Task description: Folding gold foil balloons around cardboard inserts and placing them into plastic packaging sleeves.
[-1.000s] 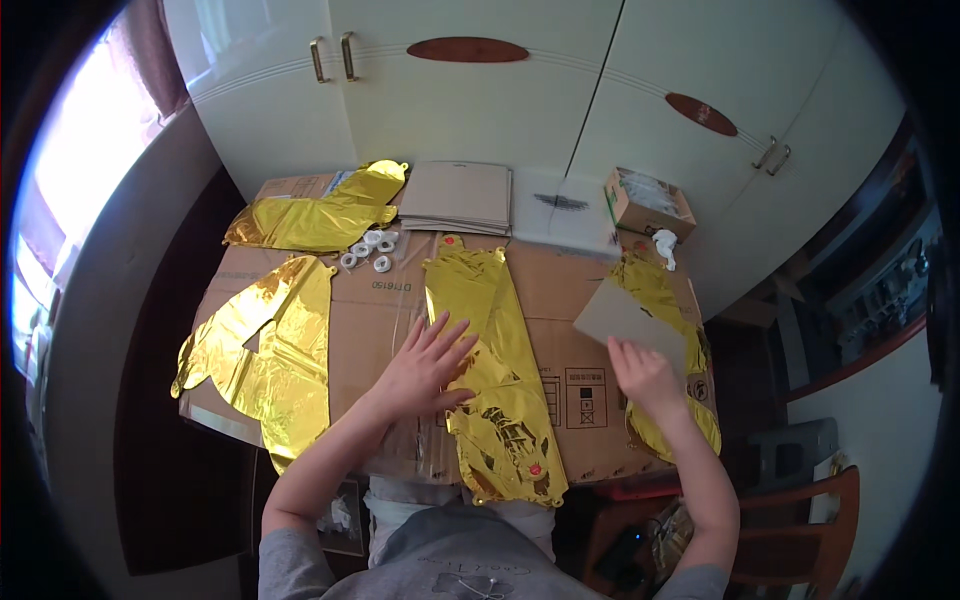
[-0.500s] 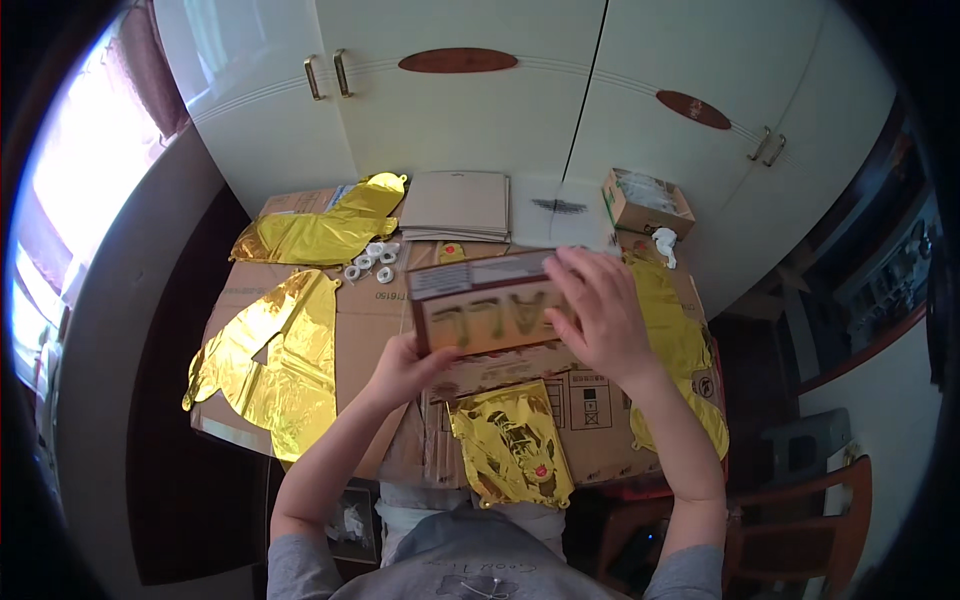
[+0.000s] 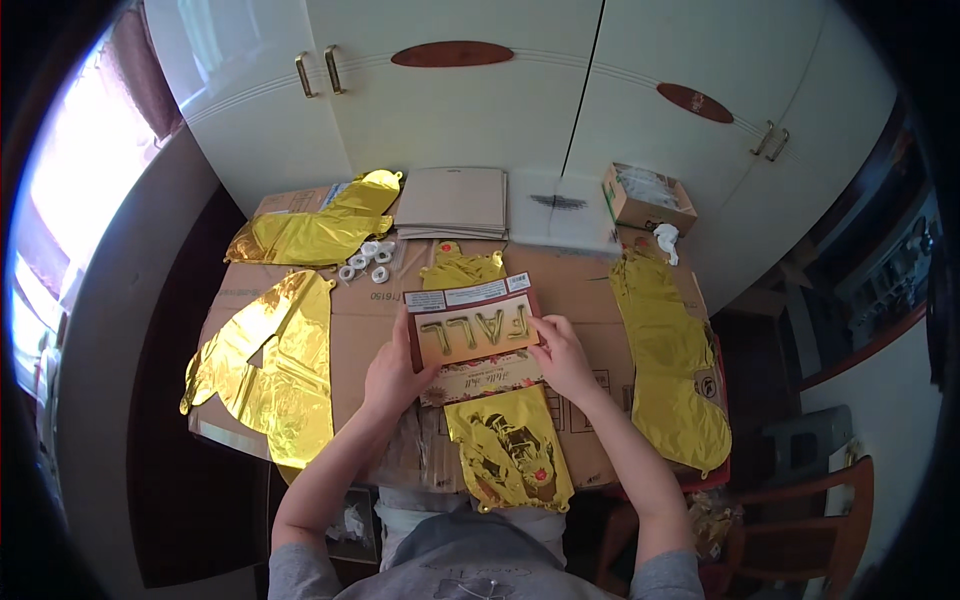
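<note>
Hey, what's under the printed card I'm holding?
Below the printed card lies a gold foil piece on brown cardboard; its ends show beyond the card, but its middle is covered.

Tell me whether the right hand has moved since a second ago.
Yes: the right hand has moved left, away from the rightmost gold foil piece.

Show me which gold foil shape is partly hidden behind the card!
The middle gold shape. Its far and near ends peek out past the printed card, which covers none of the upper-left gold shape, left gold shape or right gold shape.
</note>
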The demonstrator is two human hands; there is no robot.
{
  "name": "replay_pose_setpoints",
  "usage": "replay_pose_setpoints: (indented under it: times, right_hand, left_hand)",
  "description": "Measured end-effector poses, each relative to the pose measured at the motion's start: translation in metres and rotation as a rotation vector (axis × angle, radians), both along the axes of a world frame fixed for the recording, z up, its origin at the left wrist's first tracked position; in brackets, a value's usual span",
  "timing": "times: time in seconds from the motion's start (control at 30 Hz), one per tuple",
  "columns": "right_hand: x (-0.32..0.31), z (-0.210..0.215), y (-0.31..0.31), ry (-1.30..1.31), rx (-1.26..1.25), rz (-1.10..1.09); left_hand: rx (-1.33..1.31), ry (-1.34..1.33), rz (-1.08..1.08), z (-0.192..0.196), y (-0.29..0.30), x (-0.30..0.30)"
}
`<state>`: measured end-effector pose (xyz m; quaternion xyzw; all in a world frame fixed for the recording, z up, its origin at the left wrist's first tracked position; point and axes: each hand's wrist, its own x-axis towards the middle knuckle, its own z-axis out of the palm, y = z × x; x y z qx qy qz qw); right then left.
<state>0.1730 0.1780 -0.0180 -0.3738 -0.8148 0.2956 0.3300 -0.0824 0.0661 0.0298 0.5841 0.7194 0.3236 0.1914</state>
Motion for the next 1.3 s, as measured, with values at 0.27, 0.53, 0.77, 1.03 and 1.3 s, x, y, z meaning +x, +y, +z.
replay_pose_setpoints:
  times: [0.27,0.53,0.77,1.03,1.3]
  right_hand:
    - [-0.004,-0.009,-0.007,-0.048,0.109,-0.069]
    - [-0.005,-0.01,-0.008,-0.055,0.17,-0.089]
    - [-0.004,-0.007,-0.01,-0.034,0.121,-0.108]
    - [0.001,-0.01,-0.009,-0.098,0.057,-0.115]
    - [0.072,0.067,-0.06,-0.65,0.165,0.51]
  left_hand:
    - [-0.088,0.493,-0.131,0.004,0.0,0.005]
    - [0.113,0.639,-0.622,-0.028,0.018,0.011]
    - [0.161,0.647,-0.605,-0.038,0.022,0.007]
    - [0.075,0.617,-0.632,-0.032,0.023,0.007]
    - [0.099,0.606,-0.616,-0.034,0.022,0.007]
